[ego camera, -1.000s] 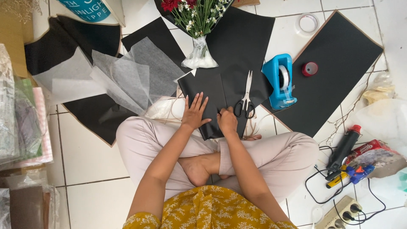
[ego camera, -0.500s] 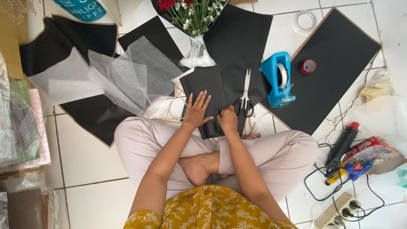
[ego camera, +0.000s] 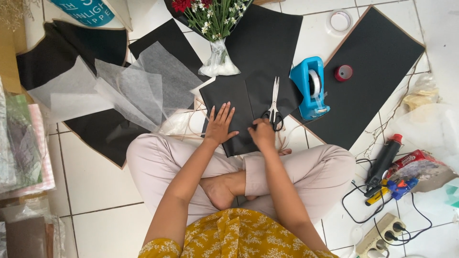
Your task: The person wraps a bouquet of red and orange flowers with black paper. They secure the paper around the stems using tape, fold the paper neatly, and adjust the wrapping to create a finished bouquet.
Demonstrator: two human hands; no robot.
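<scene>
- Left hand (ego camera: 220,125): flat, fingers spread, palm down on the black paper (ego camera: 229,102), holding nothing.
- Right hand (ego camera: 262,133): fingers curled together, pressing the same sheet's fold; whether it pinches the paper I cannot tell.
- Black paper lies on the tiled floor just ahead of the crossed legs.
- Scissors (ego camera: 274,105) rest on the paper, handles just beside the right hand.
- Blue tape dispenser (ego camera: 311,88) right of the scissors; flowers (ego camera: 210,19) beyond the sheet.

Matt black paper (ego camera: 228,102), glossy blue plastic dispenser (ego camera: 308,88).
</scene>
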